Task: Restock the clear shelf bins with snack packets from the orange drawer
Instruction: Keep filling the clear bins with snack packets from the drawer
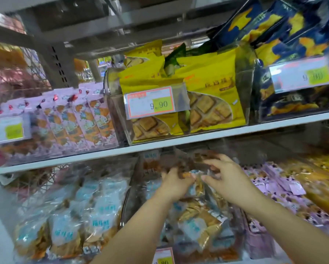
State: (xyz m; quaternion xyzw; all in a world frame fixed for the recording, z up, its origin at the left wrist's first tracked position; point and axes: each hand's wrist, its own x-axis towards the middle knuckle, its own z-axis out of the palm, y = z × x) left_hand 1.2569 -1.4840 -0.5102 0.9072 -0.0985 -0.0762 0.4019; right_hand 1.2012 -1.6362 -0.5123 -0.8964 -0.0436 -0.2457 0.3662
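Our forearms [140, 225] reach up into the middle clear bin [128, 199]. Our left hand [176, 181] is curled round the near edge of a brown snack packet [180, 162], which lies crosswise, long axis left to right, just beyond the fingers. Our right hand [226, 174] hovers at its right end, fingers half-curled; blur hides whether it grips. Above the white shelf board [102, 155], yellow packets [207, 96] fill another bin.

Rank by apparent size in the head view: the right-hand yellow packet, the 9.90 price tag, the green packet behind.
1. right-hand yellow packet
2. 9.90 price tag
3. green packet, partly hidden, so judged on its visible part
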